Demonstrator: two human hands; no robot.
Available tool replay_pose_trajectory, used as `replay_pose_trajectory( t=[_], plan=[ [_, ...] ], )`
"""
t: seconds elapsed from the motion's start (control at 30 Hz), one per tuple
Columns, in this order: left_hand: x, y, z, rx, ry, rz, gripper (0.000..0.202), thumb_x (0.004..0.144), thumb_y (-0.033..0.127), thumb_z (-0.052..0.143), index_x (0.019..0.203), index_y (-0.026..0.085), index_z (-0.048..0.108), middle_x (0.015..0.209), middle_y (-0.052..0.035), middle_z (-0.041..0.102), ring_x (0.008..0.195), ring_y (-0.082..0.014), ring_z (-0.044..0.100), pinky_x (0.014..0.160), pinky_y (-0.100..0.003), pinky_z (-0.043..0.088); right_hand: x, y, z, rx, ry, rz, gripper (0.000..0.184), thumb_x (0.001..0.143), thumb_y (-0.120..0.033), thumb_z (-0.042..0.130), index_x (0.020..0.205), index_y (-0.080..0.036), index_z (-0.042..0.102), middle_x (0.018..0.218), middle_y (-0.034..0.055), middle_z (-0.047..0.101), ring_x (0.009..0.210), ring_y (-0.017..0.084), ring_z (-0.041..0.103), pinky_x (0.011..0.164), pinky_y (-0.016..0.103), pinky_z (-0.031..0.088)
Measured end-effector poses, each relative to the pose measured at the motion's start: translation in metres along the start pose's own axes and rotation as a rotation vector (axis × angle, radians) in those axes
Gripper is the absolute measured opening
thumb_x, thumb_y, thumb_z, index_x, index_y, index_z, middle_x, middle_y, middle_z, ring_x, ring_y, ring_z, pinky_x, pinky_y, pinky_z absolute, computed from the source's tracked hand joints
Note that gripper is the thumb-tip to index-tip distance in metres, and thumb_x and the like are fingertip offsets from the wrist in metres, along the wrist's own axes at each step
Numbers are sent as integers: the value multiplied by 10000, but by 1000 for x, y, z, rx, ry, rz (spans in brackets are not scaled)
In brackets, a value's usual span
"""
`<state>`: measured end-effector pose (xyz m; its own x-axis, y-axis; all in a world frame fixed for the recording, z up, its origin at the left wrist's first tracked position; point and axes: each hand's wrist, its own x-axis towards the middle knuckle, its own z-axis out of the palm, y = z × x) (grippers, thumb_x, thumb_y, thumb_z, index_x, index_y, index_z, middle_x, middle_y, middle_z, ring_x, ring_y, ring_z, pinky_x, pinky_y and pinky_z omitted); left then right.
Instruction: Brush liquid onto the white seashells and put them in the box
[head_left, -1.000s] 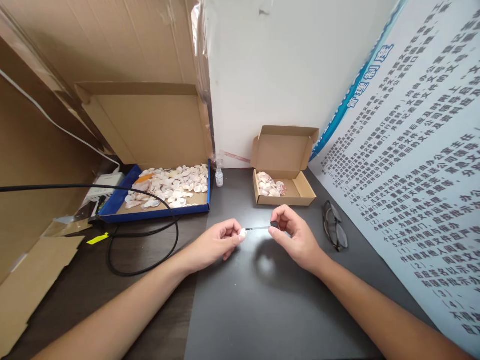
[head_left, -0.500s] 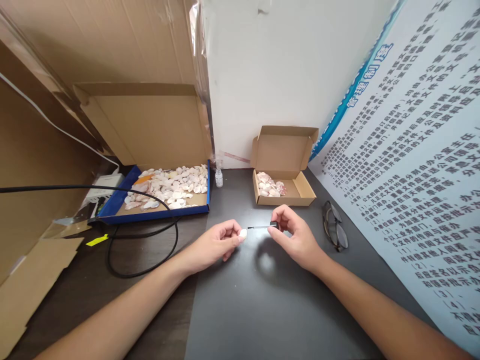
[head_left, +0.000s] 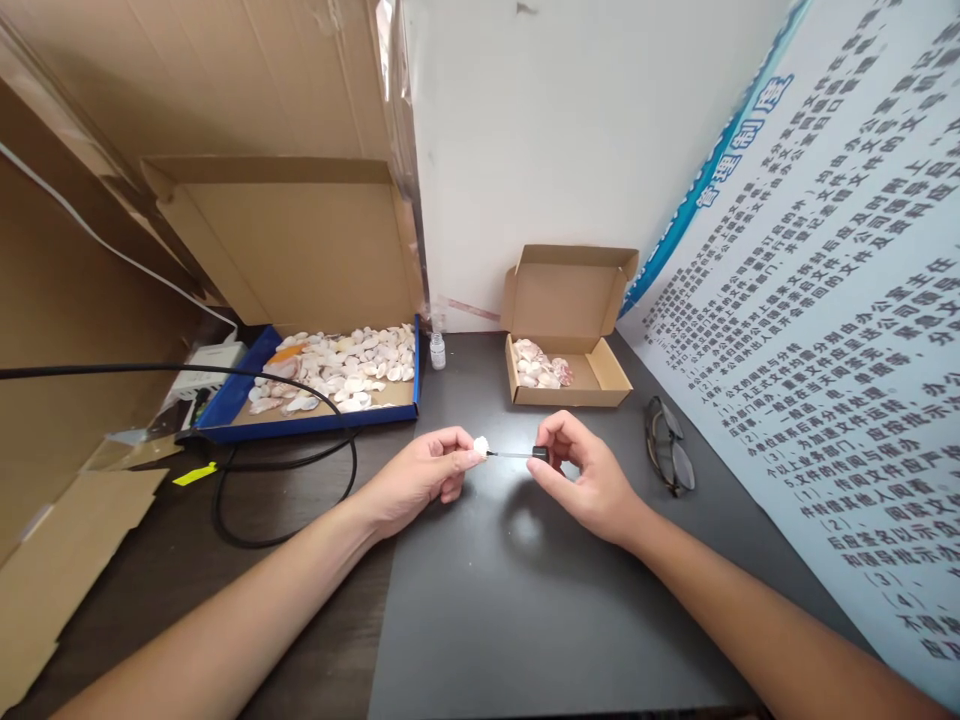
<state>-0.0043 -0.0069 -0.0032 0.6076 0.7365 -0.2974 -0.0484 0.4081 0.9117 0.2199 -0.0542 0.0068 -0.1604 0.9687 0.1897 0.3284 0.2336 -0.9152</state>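
Observation:
My left hand [head_left: 424, 470] pinches a small white shell [head_left: 481, 445] between thumb and fingertips, just above the dark mat [head_left: 540, 600]. My right hand [head_left: 581, 475] is closed on the black cap of a thin brush [head_left: 517, 455], whose tip touches the shell. A small clear bottle [head_left: 438, 351] stands uncapped behind them. A blue tray [head_left: 300, 425] at the back left holds several pale shells. A small open cardboard box [head_left: 600, 375] at the back holds a few more shells in its left side.
Folded glasses [head_left: 670, 455] lie right of my right hand. A black cable [head_left: 247, 470] loops over the table on the left. Cardboard sheets [head_left: 67, 560] stand and lie at the left. A printed poster [head_left: 825, 350] leans along the right side.
My left hand has turned the shell and lifted it slightly. The right hand moved the brush a little to the left against it. The view shifted slightly.

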Motion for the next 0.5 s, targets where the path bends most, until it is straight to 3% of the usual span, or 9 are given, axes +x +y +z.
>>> replay_pose_trajectory(
  t=[0.27, 0.5],
  plan=[
    [1, -1, 0, -3, 21, 16, 344, 777, 427, 770, 816, 153, 566, 557, 86, 387, 476, -26, 335, 492, -183, 281, -2, -2, -1, 34, -1, -39, 156, 853, -273, 589, 870, -209, 448, 702, -34, 466, 603, 97, 453, 569, 236, 399],
    [1, -2, 1, 32, 21, 19, 359, 773, 437, 765, 792, 157, 539, 585, 77, 398, 493, -31, 344, 499, -186, 272, -1, -1, 2, -30, -30, 20, 164, 853, -269, 597, 858, -203, 447, 697, -34, 483, 586, 89, 453, 568, 233, 405]
  ],
)
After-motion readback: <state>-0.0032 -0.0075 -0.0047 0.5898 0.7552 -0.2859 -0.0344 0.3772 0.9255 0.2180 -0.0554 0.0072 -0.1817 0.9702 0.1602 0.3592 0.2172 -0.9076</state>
